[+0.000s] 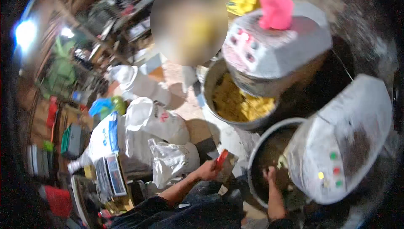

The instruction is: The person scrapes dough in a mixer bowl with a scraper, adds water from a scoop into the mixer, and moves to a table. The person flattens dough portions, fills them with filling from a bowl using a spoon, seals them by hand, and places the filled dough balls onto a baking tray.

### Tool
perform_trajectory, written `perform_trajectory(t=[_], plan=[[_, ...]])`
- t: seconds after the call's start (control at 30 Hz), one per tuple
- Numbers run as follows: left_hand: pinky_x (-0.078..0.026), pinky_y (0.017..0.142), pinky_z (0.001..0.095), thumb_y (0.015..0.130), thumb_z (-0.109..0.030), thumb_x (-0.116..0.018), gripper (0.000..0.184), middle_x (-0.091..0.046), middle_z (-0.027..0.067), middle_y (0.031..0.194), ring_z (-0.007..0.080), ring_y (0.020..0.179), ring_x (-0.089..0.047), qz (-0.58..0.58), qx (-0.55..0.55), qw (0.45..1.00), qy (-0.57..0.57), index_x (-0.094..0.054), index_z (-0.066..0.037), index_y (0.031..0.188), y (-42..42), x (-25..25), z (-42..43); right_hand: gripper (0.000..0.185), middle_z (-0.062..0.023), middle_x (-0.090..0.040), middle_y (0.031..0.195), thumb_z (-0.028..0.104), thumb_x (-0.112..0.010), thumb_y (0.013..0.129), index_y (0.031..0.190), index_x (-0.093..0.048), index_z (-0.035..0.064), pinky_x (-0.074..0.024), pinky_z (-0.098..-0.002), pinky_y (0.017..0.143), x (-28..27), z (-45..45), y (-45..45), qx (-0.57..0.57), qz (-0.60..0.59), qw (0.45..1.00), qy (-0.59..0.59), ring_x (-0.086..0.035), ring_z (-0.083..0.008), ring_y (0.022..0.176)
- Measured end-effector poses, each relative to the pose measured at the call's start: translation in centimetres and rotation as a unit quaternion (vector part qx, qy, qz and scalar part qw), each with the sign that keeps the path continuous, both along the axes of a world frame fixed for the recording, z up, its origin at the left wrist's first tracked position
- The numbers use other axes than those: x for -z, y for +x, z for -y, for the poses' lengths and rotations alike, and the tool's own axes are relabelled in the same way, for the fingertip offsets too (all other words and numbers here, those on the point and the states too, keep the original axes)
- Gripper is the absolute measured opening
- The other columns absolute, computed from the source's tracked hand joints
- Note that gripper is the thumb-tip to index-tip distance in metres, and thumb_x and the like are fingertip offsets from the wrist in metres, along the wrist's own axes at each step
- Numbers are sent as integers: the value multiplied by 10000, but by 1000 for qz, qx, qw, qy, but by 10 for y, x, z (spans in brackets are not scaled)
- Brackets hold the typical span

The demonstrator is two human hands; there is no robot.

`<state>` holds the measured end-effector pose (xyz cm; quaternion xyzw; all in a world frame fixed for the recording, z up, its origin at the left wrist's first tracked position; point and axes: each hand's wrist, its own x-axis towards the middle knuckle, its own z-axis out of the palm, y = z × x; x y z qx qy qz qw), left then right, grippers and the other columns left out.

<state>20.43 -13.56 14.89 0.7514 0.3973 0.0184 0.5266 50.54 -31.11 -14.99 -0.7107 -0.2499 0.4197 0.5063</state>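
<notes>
My left hand (207,170) is closed around a small red object (221,160) in front of my lap. My right hand (269,174) reaches over the near round metal tub (253,153), its fingers curled; whatever they hold is too small to make out. Dark contents with a few pale bits lie in this tub. Beside it leans a large grey machine housing (332,157) with green, red and yellow buttons. Farther back, a second round tub (207,96) holds a yellow food-like mass (256,106) under another machine housing (277,48).
White sacks (162,123) and a plastic bag (172,161) stand on the left. A scale-like device (111,176) is at lower left. A pink cloth (275,12) lies on the far housing. Another person, blurred, is at the back, near a yellow bag (244,2).
</notes>
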Motion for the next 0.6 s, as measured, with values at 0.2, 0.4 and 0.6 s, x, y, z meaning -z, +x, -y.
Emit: perform_trajectory(t=[0.2,0.4,0.6], plan=[[-460,606,355,865,-184,-525,242,-564,87,723,170,635,-533,-23,-83,995,-53,-498,-29,1049,-39,-5,16,612,-237,-517,1187,475,-546,856,1229,-483,-6,-410,-499,895,20,23,-18,-126,274,922,-245,-508,-364,1082],[-412,530,274,942,-278,-522,303,-520,10,706,89,593,-489,45,-96,984,-140,-446,-32,1101,-49,1,7,780,-195,-338,1452,615,-427,886,1425,-330,59,-307,-484,1064,54,40,23,-206,27,902,-379,-328,-371,1332],[-403,513,269,974,-270,-506,275,-467,-23,693,79,573,-457,162,-152,962,-157,-450,-41,1116,6,-37,-13,692,-151,-444,1332,454,-562,887,1381,-368,10,-429,-413,898,-6,78,-24,-28,189,931,-312,-461,-239,1192]])
